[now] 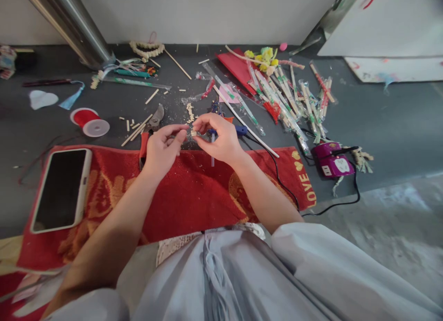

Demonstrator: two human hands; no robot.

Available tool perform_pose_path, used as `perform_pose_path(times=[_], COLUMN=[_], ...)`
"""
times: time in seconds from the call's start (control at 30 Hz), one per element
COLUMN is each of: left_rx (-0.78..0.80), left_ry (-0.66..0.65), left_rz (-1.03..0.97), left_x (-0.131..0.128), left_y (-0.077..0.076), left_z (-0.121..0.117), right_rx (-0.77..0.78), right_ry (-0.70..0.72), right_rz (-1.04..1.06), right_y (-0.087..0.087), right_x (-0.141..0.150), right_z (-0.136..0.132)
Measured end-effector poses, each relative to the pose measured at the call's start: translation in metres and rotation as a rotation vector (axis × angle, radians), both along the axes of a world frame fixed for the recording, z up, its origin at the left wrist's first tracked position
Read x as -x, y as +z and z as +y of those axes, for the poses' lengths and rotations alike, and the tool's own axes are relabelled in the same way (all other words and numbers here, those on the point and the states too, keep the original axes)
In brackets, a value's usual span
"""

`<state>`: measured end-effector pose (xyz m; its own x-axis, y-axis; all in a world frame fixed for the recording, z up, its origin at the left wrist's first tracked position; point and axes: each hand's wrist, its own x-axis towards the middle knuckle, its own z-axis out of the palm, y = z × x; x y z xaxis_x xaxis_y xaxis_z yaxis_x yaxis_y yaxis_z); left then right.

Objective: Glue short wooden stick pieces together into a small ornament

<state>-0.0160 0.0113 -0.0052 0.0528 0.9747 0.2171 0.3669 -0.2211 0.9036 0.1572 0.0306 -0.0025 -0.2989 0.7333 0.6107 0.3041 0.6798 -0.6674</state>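
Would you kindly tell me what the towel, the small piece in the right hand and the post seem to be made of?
Towel: probably cotton terry, matte, judging by its fuzzy-looking pile.
Small piece: perhaps bare wood, dull and pale, though too tiny to be sure.
Post: metal, likely polished steel, given its silvery, bright streaks.

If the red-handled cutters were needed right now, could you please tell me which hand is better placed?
Probably the left hand: the cutters lie beside it; the right hand holds a pale piece.

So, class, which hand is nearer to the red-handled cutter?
Left. The left hand is close beside the cutter; the right hand is farther off to the right.
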Motion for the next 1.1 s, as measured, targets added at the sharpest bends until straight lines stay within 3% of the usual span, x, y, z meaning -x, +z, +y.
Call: perform_pose_path(times=[0.23, 0.53, 0.77, 1.1], left_rx=[0.099, 0.189, 0.38, 0.406], left_ry=[-0.003, -0.022, -0.039, -0.047], left_rz=[-0.061, -0.206, -0.447, -0.511], left_x=[-0.003, -0.008, -0.011, -0.013], left_y=[0.004, 0.009, 0.023, 0.022], left_z=[0.0, -0.001, -0.005, -0.007], right_rx=[-0.066, 0.032, -0.158, -0.244], right_ry=[0.041, 0.031, 0.017, 0.018], right_rz=[-0.021, 0.061, 0.005, 0.066], right_y=[-0.003, -0.004, 0.0, 0.001], right_x=[-0.001, -0.002, -0.004, -0.003], right_z=[0.001, 0.002, 0.003, 0.004])
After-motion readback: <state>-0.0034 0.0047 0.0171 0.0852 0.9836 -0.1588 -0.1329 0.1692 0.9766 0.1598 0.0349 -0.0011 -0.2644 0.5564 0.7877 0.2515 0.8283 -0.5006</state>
